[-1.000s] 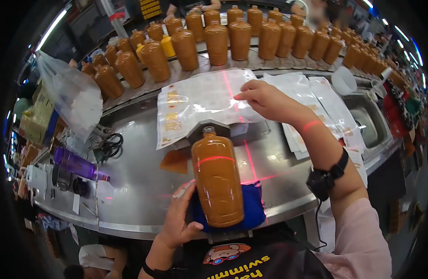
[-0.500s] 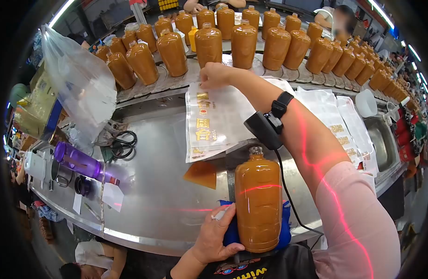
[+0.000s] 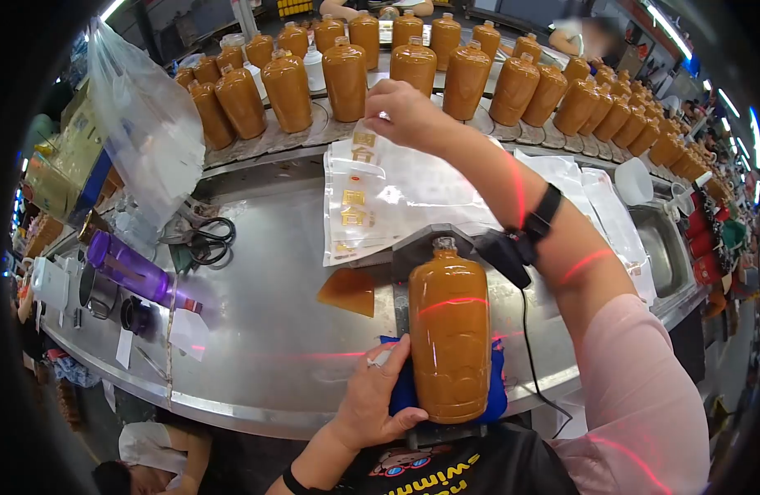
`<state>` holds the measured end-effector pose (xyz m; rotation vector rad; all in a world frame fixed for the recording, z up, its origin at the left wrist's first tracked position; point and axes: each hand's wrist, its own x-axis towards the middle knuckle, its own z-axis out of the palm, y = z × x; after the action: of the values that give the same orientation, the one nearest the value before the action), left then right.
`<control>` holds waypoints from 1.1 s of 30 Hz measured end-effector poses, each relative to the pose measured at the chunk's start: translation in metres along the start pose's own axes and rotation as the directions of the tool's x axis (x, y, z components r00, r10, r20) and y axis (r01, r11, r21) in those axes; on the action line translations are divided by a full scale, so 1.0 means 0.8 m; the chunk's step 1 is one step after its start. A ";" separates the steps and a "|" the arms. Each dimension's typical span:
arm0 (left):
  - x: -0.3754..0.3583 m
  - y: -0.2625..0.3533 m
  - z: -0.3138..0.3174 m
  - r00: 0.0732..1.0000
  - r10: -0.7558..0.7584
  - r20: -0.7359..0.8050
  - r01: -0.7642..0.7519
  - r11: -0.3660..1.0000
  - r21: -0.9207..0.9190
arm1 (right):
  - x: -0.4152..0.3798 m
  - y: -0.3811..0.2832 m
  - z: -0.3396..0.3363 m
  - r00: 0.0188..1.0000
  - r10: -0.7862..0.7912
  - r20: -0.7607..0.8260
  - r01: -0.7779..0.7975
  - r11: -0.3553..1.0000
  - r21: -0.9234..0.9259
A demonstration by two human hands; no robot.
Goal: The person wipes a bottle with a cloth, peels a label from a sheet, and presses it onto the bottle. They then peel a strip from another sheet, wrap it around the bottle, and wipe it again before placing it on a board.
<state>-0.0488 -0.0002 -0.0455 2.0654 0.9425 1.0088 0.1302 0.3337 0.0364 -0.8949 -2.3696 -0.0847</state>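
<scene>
A glossy brown bottle (image 3: pixel 450 346) stands tilted on a blue cloth (image 3: pixel 497 384) at the bench's front edge, close to my body. My left hand (image 3: pixel 376 392) grips its lower left side, thumb near the base; something white is on one finger. Farther forward, my right hand (image 3: pixel 403 111) pinches the top edge of a clear decal sheet (image 3: pixel 355 194) with gold characters. That sheet lies on a stack of similar white sheets (image 3: pixel 429 186), its upper edge raised. A black device is strapped to my right wrist, with a cable hanging down.
Rows of brown bottles (image 3: pixel 344 78) stand on a conveyor behind the bench. An amber scraper (image 3: pixel 347 291), black scissors (image 3: pixel 211 241) and a purple bottle (image 3: pixel 128 266) lie to the left. A plastic bag (image 3: pixel 145 124) hangs there. A sink (image 3: pixel 665 247) is at right. Other people sit nearby.
My right hand has lifted the sheet's top edge a little and sits slightly higher in view. My left hand stays on the bottle. The conveyor bottles appear farther left; the view has shifted.
</scene>
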 end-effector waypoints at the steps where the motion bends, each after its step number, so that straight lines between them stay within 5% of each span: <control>1: -0.001 -0.001 0.000 1.000 -0.016 0.000 0.016 1.000 -0.009 | -0.007 -0.018 -0.031 0.999 0.027 0.026 -0.029 0.997 0.072; 6: -0.002 0.003 0.007 0.999 -0.034 -0.006 0.034 0.999 -0.001 | -0.059 0.000 -0.121 0.965 0.223 0.137 -0.240 0.963 0.122; 8: 0.000 0.004 0.008 1.000 -0.023 -0.013 0.023 1.000 -0.021 | -0.080 0.036 -0.105 0.946 0.216 0.240 -0.206 0.976 -0.066; 9: 0.001 0.004 0.008 1.000 -0.022 -0.014 0.021 1.000 -0.021 | -0.104 0.072 -0.077 0.978 0.058 0.201 -0.052 0.998 -0.035; 12: -0.001 0.003 0.010 0.999 -0.032 -0.018 0.032 0.999 -0.013 | -0.141 0.076 -0.019 0.930 0.301 0.209 -0.261 0.945 -0.197; 15: -0.005 0.002 0.005 0.998 -0.050 0.025 0.050 0.999 -0.002 | -0.142 0.069 -0.008 0.942 0.311 0.123 -0.276 0.931 -0.239; 19: -0.006 0.019 0.005 0.992 -0.123 0.002 0.122 0.985 -0.125 | -0.140 0.048 -0.045 0.990 0.125 0.059 -0.121 0.990 -0.077; 22: 0.008 0.045 0.002 0.987 -0.073 0.142 0.043 0.979 0.201 | -0.145 -0.002 -0.103 0.999 0.042 0.005 -0.042 0.997 0.059; 25: 0.006 0.032 0.031 1.000 0.019 -0.006 -0.017 0.957 0.291 | -0.159 -0.066 -0.160 0.999 0.017 -0.032 -0.012 0.987 0.160; 30: 0.007 0.038 0.038 0.999 0.040 -0.037 -0.028 0.958 0.286 | -0.189 -0.143 -0.231 0.998 -0.033 -0.060 0.047 0.969 0.241; 33: 0.004 0.040 0.044 0.998 0.026 -0.055 -0.010 0.963 0.271 | -0.198 -0.181 -0.269 0.998 -0.022 0.050 0.005 0.952 0.306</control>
<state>-0.0073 -0.0229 -0.0368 2.2811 1.1478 0.9997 0.2449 0.0746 0.1459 -0.7382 -2.3518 0.2978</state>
